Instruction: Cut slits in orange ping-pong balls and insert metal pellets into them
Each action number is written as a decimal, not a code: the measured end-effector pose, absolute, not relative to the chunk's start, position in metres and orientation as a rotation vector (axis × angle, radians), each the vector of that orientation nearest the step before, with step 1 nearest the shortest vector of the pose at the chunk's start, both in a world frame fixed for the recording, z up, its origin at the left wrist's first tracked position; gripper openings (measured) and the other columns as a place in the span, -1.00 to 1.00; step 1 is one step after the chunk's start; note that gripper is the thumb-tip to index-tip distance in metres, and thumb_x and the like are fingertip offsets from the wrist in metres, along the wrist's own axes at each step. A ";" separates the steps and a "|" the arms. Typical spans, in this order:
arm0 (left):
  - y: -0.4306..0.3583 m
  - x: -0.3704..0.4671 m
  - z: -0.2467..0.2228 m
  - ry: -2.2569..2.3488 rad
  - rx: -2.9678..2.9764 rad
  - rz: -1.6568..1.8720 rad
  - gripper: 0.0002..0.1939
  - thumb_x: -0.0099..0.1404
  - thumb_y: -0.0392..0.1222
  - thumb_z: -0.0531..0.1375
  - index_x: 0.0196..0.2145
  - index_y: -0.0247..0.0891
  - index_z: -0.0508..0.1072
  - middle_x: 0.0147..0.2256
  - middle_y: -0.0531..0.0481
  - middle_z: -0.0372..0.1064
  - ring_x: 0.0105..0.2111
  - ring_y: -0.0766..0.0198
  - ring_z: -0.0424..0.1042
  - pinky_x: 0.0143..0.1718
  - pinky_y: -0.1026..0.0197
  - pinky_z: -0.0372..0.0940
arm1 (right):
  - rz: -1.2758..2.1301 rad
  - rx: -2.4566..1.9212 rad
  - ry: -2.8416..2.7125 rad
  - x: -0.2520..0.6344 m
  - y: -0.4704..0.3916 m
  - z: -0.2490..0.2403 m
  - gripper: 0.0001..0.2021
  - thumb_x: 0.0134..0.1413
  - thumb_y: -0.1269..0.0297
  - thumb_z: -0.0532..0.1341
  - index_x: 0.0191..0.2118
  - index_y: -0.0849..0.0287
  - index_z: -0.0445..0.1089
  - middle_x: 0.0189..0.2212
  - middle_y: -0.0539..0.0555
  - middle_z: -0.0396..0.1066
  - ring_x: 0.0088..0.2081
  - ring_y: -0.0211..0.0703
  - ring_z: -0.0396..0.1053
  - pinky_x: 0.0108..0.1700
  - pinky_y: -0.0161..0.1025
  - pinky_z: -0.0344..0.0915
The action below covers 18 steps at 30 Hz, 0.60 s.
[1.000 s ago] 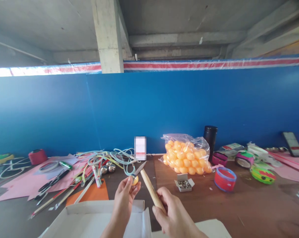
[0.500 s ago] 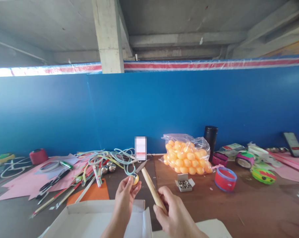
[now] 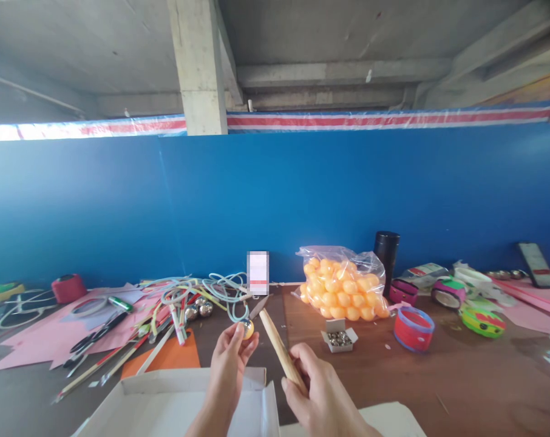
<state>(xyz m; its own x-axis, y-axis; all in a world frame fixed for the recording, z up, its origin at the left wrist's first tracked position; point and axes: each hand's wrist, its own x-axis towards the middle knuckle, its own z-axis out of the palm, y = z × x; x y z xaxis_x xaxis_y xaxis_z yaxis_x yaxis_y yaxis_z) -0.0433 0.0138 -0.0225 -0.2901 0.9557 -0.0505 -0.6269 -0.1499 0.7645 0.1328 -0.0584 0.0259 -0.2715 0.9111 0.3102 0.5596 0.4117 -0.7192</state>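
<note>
My left hand pinches a small shiny ball, yellow-orange below and silvery on top, between thumb and fingers. My right hand is wrapped around the pale wooden handle of a hammer. The hammer's narrow grey head points up and slopes down to the left, its lower end close to the top of the ball. Whether the two touch, I cannot tell. Under my left forearm lies an open white box.
A clear bag of orange balls stands behind a small box of metal pieces. Left are steel balls, tubing, scissors and pink paper. Tape rolls and a black cylinder are right.
Both hands keep their grip on the ball and the hammer, almost unmoved. The whole view has shifted very slightly.
</note>
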 end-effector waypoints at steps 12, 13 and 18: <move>0.017 -0.045 -0.027 0.819 0.553 1.717 -0.81 0.06 -0.25 0.27 -0.34 -0.30 0.38 -0.40 -0.05 0.44 -0.37 0.22 0.50 -0.23 0.15 0.39 | 0.583 -1.294 -1.970 0.131 -0.058 0.025 -0.91 -0.03 0.38 0.05 -0.34 0.11 0.12 -0.60 -0.10 0.19 -0.57 -0.28 0.16 -0.52 -0.41 0.05; 0.017 -0.045 -0.027 0.818 0.556 1.717 -0.81 0.06 -0.25 0.27 -0.33 -0.30 0.39 -0.39 -0.05 0.45 -0.36 0.22 0.50 -0.23 0.15 0.39 | 0.581 -1.288 -1.969 0.131 -0.058 0.024 -0.91 -0.03 0.38 0.05 -0.33 0.11 0.12 -0.60 -0.11 0.19 -0.57 -0.28 0.16 -0.52 -0.41 0.04; 0.017 -0.045 -0.028 0.812 0.567 1.722 -0.81 0.05 -0.26 0.28 -0.35 -0.30 0.39 -0.42 -0.03 0.43 -0.37 0.22 0.50 -0.23 0.14 0.39 | 0.550 -1.315 -2.005 0.131 -0.056 0.015 -0.89 -0.06 0.41 0.05 -0.34 0.10 0.13 -0.61 -0.11 0.20 -0.59 -0.29 0.16 -0.52 -0.41 0.04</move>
